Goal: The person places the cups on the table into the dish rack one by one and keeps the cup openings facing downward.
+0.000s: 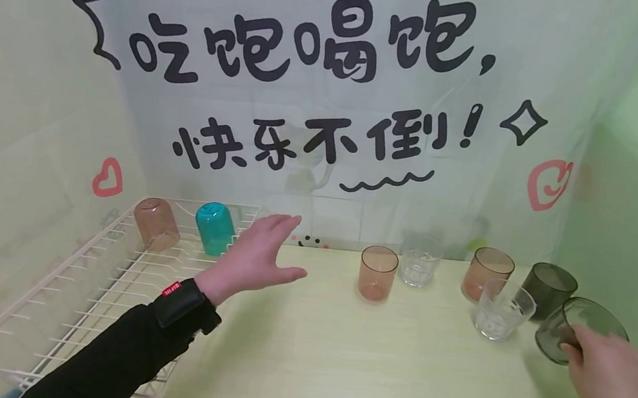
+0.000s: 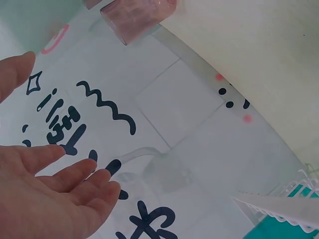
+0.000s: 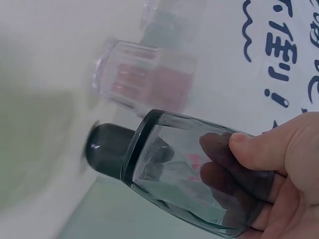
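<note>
On the right side, my right hand (image 1: 615, 379) grips a smoky grey glass tumbler (image 1: 554, 339). The tumbler tilts, its mouth end toward the hand. In the right wrist view the thumb lies on the near side of the glass (image 3: 164, 184), and the other fingers show through it. My left hand (image 1: 258, 251) hangs with fingers extended and thumb spread, holding nothing, beside a white wire dish rack (image 1: 88, 313). In the rack, a teal cup (image 1: 213, 230) and a brownish-pink cup (image 1: 156, 227) stand upside down.
Near the held tumbler stand a dark smoky tumbler (image 1: 548, 291), a clear glass (image 1: 500, 317) and an amber tumbler (image 1: 481, 278). Farther left are a pinkish tumbler (image 1: 377, 276) and another clear glass (image 1: 418, 269). A lettered sheet (image 1: 317, 212) backs the pale table (image 1: 371, 373).
</note>
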The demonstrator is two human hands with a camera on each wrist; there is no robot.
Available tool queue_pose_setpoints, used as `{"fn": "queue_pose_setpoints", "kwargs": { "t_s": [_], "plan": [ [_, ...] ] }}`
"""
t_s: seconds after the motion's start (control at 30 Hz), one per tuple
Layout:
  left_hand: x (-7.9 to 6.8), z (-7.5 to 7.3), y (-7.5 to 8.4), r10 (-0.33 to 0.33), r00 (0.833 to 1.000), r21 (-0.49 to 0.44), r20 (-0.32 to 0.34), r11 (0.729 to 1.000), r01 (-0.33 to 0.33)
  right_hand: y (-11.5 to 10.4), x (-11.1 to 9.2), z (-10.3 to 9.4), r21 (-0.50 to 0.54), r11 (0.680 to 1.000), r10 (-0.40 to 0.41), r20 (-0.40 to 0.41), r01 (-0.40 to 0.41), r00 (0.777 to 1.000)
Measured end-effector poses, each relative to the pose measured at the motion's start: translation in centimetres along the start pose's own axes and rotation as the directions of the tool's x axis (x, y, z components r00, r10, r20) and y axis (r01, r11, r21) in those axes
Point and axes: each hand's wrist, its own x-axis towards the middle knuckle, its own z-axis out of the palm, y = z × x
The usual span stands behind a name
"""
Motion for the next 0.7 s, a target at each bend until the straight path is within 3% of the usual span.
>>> {"fn": "queue_pose_setpoints", "kwargs": {
  "t_s": [0.13, 0.4, 0.7],
  "plan": [
    [0.0, 0.1, 0.3, 0.021, 1.0, 0.004, -0.007, 1.0, -0.021, -0.9, 0.6, -0.6, -0.008, 0.999, -0.054, -0.067, 0.053, 0.996],
    [-0.2, 0.3, 1.0, 0.029, 1.0, 0.005, -0.001, 1.0, -0.029, -2.1, 2.1, -1.4, -0.009, 0.998, -0.07, -0.054, 0.07, 0.996],
    [-0.5, 0.5, 1.3, 0.04, 0.999, -0.014, -0.021, 0.999, -0.041, -3.2, 3.1, -2.1, 0.022, 0.994, -0.108, -0.1, 0.11, 0.989]
  ]
}}
